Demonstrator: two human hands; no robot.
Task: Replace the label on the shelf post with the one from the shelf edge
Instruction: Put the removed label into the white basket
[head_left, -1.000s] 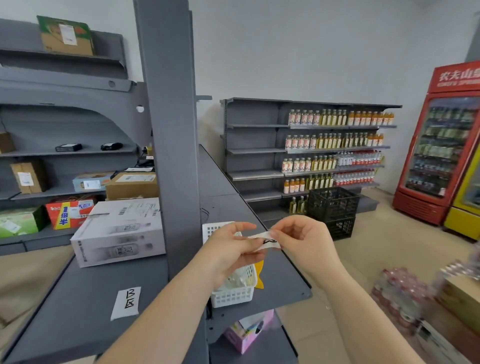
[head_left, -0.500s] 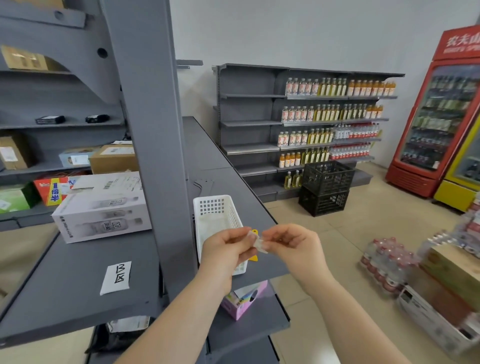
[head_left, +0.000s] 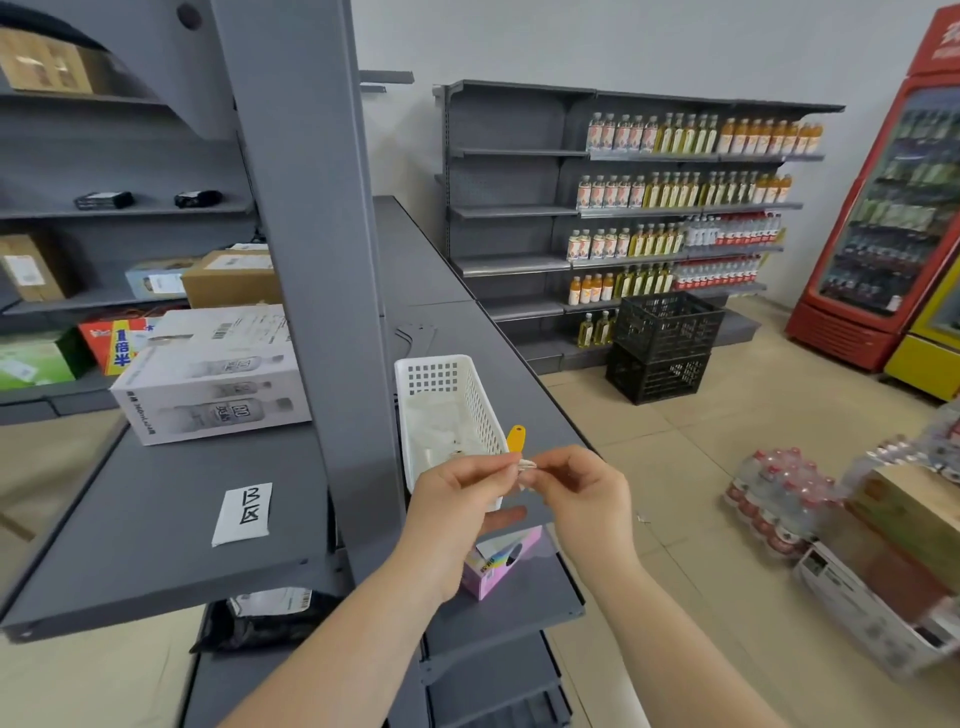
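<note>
Right now your two hands meet in front of the grey shelf post (head_left: 317, 291), fingertips pinched together on a small crumpled scrap of white label (head_left: 525, 464). Your left hand (head_left: 457, 512) is curled, thumb and forefinger closed on the left end of that scrap; your right hand (head_left: 584, 493) is closed the same way on its right end, so the piece is caught between both pinches and is too folded for any writing to be read. Both hands hover above the near end of the white plastic basket (head_left: 441, 410), which sits on the grey shelf (head_left: 467, 291) to the right of the post, with a yellow tag (head_left: 516, 438) standing just beside its right wall and just above your fingertips. On the shelf to the left of the post, a second white label with black handwritten characters (head_left: 243, 513) lies flat near the front edge, well apart from your hands. Behind it stands a white carton printed with bottles (head_left: 213, 374), touching the post. Under your left hand, on the lower shelf, a pink box (head_left: 493, 569) shows partly. Across the aisle stand black crates (head_left: 662, 345), stacked two high, in front of shelving filled with bottles (head_left: 691, 208).
</note>
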